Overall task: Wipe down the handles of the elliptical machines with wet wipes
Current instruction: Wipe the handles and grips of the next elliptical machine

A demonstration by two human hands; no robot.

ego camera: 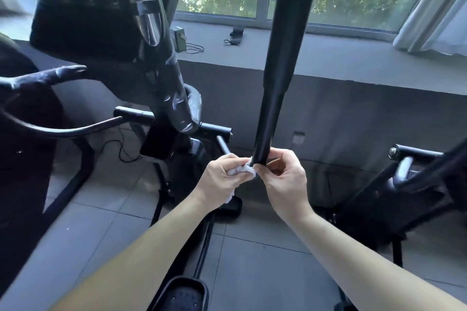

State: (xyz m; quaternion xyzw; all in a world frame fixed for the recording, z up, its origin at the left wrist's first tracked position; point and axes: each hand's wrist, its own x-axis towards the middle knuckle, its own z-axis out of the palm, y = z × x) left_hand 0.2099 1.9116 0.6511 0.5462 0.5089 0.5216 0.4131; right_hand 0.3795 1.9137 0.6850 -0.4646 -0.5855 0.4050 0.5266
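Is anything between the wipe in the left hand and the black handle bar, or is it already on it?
Nothing visible stands between them. The left hand grips the bunched wet wipe right against the lower end of the black handle bar. The right hand pinches the bar's lower end from the other side, not blocking the wipe.

What we cannot make out around the handle and the machines

We lose the top of the black handle [274, 70] at the upper edge, and its lower end sits behind our right hand [283, 179] and the wet wipe [243, 170], most of which is bunched inside our left hand [222, 174]. The console [83, 12] is dark and blurred, its markings unreadable. The pedal [182, 294] is cut by the bottom edge, the second machine [409, 189] by the right edge. The small items on the windowsill [328, 55] are too small for us to identify.
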